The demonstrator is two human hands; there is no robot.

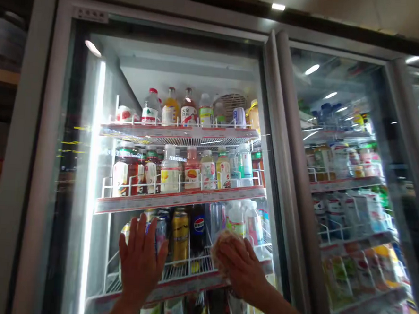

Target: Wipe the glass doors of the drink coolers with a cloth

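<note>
One bunched cloth (217, 259) is lying under my right hand (241, 265), lower centre of the frame, showing left of the fingertips, no clear long axis. Those fingers are gripping it, pressed together. My left hand (141, 252), farther off, lower left, is facing the glass (71, 144), fingers spread.
</note>
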